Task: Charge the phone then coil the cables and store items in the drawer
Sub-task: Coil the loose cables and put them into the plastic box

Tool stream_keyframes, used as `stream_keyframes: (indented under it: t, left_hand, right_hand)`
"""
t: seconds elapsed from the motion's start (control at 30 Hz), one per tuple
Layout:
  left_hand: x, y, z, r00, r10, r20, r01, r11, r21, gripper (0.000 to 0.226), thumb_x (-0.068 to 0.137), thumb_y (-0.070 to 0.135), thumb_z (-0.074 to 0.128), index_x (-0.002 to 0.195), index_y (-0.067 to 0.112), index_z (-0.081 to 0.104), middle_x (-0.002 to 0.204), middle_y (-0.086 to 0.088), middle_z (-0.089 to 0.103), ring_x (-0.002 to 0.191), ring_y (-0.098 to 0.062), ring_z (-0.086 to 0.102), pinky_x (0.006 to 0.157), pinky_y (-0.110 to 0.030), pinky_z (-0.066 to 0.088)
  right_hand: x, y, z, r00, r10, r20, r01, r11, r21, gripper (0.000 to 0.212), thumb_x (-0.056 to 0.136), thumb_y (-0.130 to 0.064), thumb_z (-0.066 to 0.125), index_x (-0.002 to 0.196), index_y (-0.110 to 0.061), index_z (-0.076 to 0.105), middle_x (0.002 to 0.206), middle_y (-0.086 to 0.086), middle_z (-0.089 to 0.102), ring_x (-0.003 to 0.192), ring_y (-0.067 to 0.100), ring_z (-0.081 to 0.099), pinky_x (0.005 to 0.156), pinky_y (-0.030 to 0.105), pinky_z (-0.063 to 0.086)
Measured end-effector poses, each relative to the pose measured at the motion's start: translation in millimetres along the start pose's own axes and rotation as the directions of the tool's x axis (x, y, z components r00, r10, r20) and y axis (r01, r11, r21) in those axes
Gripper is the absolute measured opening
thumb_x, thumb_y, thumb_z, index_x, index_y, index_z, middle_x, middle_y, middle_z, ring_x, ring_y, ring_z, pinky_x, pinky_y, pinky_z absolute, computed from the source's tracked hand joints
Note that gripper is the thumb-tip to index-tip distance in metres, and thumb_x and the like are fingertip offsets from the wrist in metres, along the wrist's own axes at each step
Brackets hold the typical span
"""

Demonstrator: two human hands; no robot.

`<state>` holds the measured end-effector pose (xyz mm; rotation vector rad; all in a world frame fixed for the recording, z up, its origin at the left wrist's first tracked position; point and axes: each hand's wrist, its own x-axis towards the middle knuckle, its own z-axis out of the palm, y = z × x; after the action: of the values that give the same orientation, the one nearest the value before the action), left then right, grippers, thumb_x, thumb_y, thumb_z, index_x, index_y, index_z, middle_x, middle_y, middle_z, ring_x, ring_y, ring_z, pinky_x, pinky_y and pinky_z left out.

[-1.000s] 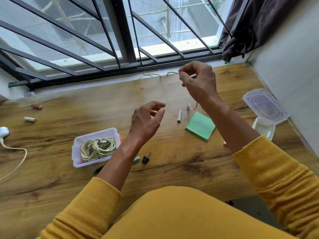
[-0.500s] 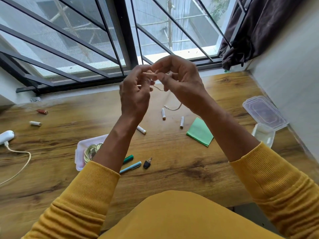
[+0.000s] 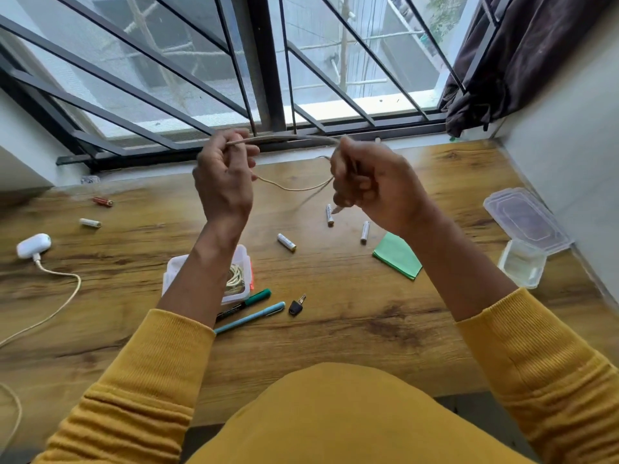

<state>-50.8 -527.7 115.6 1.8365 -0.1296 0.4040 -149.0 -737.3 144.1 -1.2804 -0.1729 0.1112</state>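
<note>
Both hands are raised above the wooden desk [image 3: 335,329] with a thin beige cable [image 3: 294,188] strung between them. My left hand [image 3: 223,177] pinches one part of it near the fingertips. My right hand [image 3: 368,179] grips the cable in a closed fist, and one cable end sticks out below it. One strand runs straight across the top between the hands and another hangs in a slack loop below. A small white plastic box [image 3: 239,283] with another coiled cable in it sits under my left forearm.
Several batteries [image 3: 286,242] lie on the desk, plus two pens [image 3: 249,318], a small black key [image 3: 296,306] and a green cloth [image 3: 397,256]. A white charger [image 3: 33,246] with its cable lies at left. A clear container [image 3: 521,264] and lid [image 3: 527,221] sit at right.
My hands came together on the cable, then moved apart, stretching it into a loop between them. The view has shifted slightly down and left.
</note>
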Motion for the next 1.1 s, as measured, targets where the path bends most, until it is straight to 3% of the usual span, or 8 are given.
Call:
stream_keyframes:
  t: [0.1,0.27,0.43,0.53,0.77,0.93,1.03,1.1]
  left_hand:
    - [-16,-5,-2,0.996,0.049,0.07,-0.061,0.983,0.17,0.03,0.104,0.044,0.05,0.101,0.027,0.074,0.085,0.008,0.077,0.079,-0.012,0.073,0.072,-0.047,0.063]
    - [-53,-11,-1,0.949,0.169,0.267,-0.267,0.882,0.388,0.036,0.107,0.049,0.051,0.098,0.022,0.074,0.079,0.002,0.073,0.073,-0.018,0.069,0.069,-0.039,0.057]
    - [-69,-22,-3,0.889,0.209,0.408,-0.396,0.799,0.453,0.03,0.106,0.045,0.058,0.101,0.022,0.076,0.09,-0.002,0.064,0.084,-0.024,0.06,0.068,-0.032,0.037]
    - [-73,-21,-6,0.829,0.225,0.513,-0.463,0.791,0.401,0.023,0.106,0.037,0.057,0.101,0.021,0.072,0.091,0.001,0.061,0.088,-0.023,0.054,0.072,-0.035,0.04]
    - [-70,-8,-20,0.673,0.264,0.691,-0.551,0.802,0.23,0.03,0.102,0.021,0.043,0.115,0.021,0.07,0.084,0.016,0.063,0.08,-0.013,0.059,0.068,-0.032,0.04]
    - [-55,-3,-27,0.684,0.299,0.665,-0.534,0.827,0.178,0.027,0.107,0.028,0.049,0.117,0.023,0.074,0.11,0.007,0.076,0.098,-0.017,0.069,0.077,-0.037,0.053]
    - [-42,-2,-30,0.699,0.32,0.639,-0.543,0.819,0.184,0.026,0.107,0.037,0.055,0.111,0.025,0.077,0.096,0.006,0.077,0.079,-0.015,0.069,0.069,-0.043,0.055]
    - [-38,1,-31,0.691,0.338,0.639,-0.537,0.832,0.14,0.023,0.108,0.036,0.057,0.103,0.025,0.077,0.086,0.007,0.073,0.069,-0.013,0.066,0.064,-0.046,0.054]
  right_hand:
    - [7,-9,3,0.998,-0.043,0.053,0.02,0.927,0.375,0.032,0.107,-0.027,0.038,0.095,-0.011,0.063,0.061,-0.003,0.029,0.051,0.013,0.028,0.067,0.034,0.036]
    - [24,-10,8,0.983,-0.015,-0.181,0.088,0.911,0.404,0.045,0.116,-0.037,0.029,0.131,-0.013,0.063,0.065,-0.008,0.049,0.055,0.009,0.041,0.109,0.047,0.039]
    - [34,6,19,0.961,0.022,-0.275,0.096,0.908,0.409,0.032,0.114,-0.043,0.031,0.136,-0.031,0.05,0.117,-0.004,0.077,0.123,0.019,0.07,0.122,0.07,0.007]
    - [37,15,27,0.965,-0.002,-0.263,0.114,0.905,0.409,0.036,0.116,-0.044,0.027,0.15,-0.038,0.033,0.142,0.006,0.067,0.132,0.024,0.065,0.121,0.076,-0.004]
    - [47,24,39,0.94,-0.034,-0.338,0.101,0.978,0.181,0.047,0.112,-0.056,0.019,0.158,-0.051,0.027,0.14,0.001,0.069,0.13,0.018,0.066,0.115,0.068,0.019]
    - [52,34,45,0.926,-0.275,-0.259,0.211,0.945,-0.249,0.048,0.116,-0.033,0.029,0.163,-0.023,0.034,0.141,0.028,0.06,0.101,0.035,0.075,0.078,0.032,0.061]
    - [50,41,46,0.943,-0.295,-0.155,0.209,0.886,-0.414,0.044,0.116,-0.03,0.035,0.159,-0.022,0.04,0.099,0.028,0.067,0.065,0.031,0.064,0.053,0.044,0.055]
    - [47,43,48,0.952,-0.268,-0.151,0.146,0.826,-0.544,0.038,0.114,-0.038,0.039,0.15,-0.027,0.051,0.072,0.004,0.059,0.053,0.02,0.057,0.048,0.039,0.051]
